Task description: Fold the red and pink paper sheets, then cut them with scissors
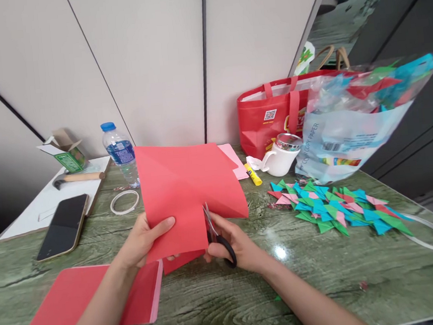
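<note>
My left hand [142, 240] pinches the lower left edge of a large red paper sheet [181, 196], held upright above the green table [250, 291]. My right hand [235, 244] grips black-handled scissors [215, 231]. Their blades point up into a cut running from the sheet's bottom edge. A strip of red paper hangs below my left hand. A stack of red and pink paper [88, 300] lies flat at the near left.
A phone [63, 226], tape ring [124, 202], water bottle [121, 153] and small box [66, 150] sit at the left. A glue stick [253, 175], white mug [280, 157], red bag [273, 112], plastic paper bag [350, 130] and several folded paper pieces [337, 207] lie at the right.
</note>
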Demonstrator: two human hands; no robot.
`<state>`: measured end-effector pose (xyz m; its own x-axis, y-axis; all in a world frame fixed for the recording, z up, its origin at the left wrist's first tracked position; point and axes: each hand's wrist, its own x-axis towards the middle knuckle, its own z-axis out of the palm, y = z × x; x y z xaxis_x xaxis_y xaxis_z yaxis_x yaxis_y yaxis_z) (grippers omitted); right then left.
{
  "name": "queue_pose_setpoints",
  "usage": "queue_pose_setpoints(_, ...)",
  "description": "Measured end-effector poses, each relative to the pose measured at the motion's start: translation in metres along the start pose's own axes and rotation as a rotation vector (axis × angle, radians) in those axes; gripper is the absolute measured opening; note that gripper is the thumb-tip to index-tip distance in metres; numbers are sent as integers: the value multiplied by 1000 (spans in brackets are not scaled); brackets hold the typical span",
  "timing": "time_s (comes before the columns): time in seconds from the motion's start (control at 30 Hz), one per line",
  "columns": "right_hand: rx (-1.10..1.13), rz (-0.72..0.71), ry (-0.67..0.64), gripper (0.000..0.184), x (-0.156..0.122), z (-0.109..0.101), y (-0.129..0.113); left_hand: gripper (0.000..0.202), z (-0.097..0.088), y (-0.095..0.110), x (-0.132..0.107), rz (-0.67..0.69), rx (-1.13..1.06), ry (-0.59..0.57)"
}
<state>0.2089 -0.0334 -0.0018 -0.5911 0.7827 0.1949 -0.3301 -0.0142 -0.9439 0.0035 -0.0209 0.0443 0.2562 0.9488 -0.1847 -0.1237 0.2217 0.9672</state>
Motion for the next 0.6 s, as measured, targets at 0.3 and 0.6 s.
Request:
queue_pose_setpoints(0.3, -68, -102, 211, 48, 5, 4, 6, 19, 14, -7, 1, -49, -49, -64)
queue_pose_setpoints(0.6, -76, -85, 289, 41, 5, 7, 0, 31, 19, -17, 3, 37, -9, 98)
